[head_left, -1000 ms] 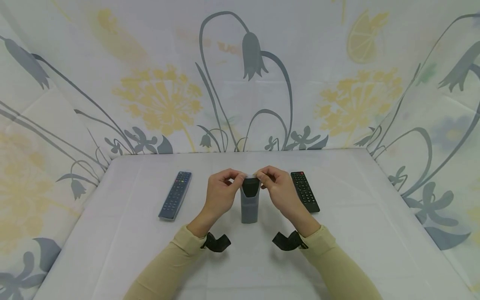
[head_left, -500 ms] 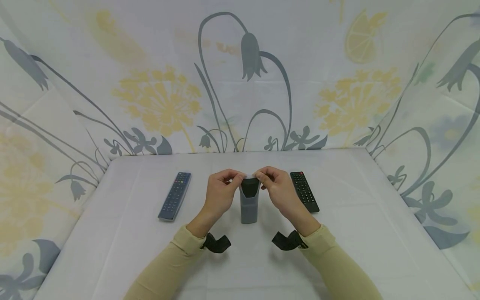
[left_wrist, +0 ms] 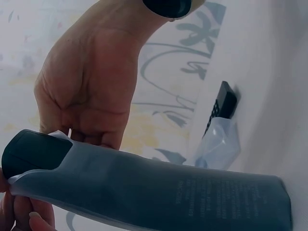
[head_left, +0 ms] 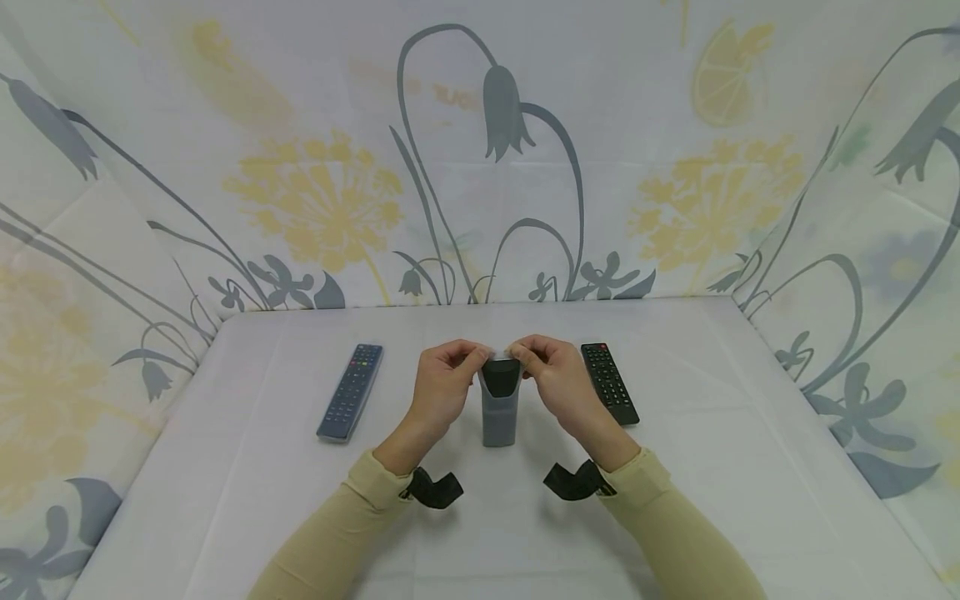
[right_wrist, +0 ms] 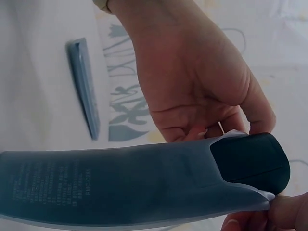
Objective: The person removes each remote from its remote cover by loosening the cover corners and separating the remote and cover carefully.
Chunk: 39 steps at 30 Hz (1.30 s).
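Observation:
Both hands pinch the open end of a translucent sleeve [left_wrist: 120, 178] that fits round a dark remote control [left_wrist: 36, 153]. The remote stands on end on the table in the head view, its bare dark tip showing in the sleeve's notch. My left hand [head_left: 442, 379] holds the left edge of the sleeve between thumb and fingers. On the opposite edge, my right hand [head_left: 558, 379] does the same. Pale printed text on the remote's back shows through the sleeve in both wrist views. The button side faces away, hidden from the head view.
To the left lies a blue-grey remote [head_left: 350, 392] with a shiny covering. A black remote [head_left: 609, 383] lies on the right, partly behind the right wrist. Beside it in the left wrist view is a clear plastic piece [left_wrist: 219, 144]. Flower-patterned cloth [head_left: 480, 208] walls the white table.

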### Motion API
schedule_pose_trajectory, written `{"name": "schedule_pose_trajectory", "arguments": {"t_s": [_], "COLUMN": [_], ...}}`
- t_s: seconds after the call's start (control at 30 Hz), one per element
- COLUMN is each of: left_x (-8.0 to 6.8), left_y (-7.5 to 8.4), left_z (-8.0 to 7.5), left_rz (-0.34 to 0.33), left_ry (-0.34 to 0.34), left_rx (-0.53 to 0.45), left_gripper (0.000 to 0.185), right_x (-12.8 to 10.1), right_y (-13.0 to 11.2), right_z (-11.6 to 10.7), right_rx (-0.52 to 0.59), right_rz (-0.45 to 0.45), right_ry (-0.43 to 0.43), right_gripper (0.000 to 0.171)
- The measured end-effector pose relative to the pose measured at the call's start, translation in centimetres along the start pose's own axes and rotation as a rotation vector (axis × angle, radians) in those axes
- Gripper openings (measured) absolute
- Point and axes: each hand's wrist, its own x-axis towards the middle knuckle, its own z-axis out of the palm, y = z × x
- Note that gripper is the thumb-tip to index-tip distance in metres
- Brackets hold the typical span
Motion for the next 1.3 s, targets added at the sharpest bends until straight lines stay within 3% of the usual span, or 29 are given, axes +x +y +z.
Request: {"name": "schedule_pose_trajectory", "arguments": {"t_s": [0.2, 0.5, 0.63, 0.83, 1.1, 1.3], "left_x": [0.0, 0.0, 0.0, 0.1, 0.1, -0.9], "left_y": [-0.1, -0.5, -0.8, -0.8, -0.6, 2.6], "left_z": [-0.3, -1.1, -1.5, -1.6, -1.5, -1.3], "left_rz": [-0.018, -0.004, 0.033, 0.125, 0.149, 0.141], "left_ry": [-0.039, -0.118, -0.140, -0.132, -0.082, -0.073], "left_rx": [-0.037, -0.030, -0.004, 0.042, 0.048, 0.074], "left_gripper": [0.016, 0.020, 0.019, 0.018, 0.013, 0.011], "right_x": [0.0, -0.2, -0.3, -0.4, -0.7, -0.9], "right_y": [0.1, 0.2, 0.3, 0.8, 1.3, 1.1], "right_z": [0.0, 0.3, 0.3, 0.0, -0.7, -1.2], "right_rx": [-0.029, -0.140, -0.168, -0.159, -0.118, -0.137], "right_rz": [-0.005, -0.117, -0.163, -0.190, -0.188, -0.237], "right_ry": [0.018, 0.075, 0.085, 0.078, -0.014, -0.033], "right_gripper": [0.019, 0.014, 0.012, 0.013, 0.025, 0.024]}}
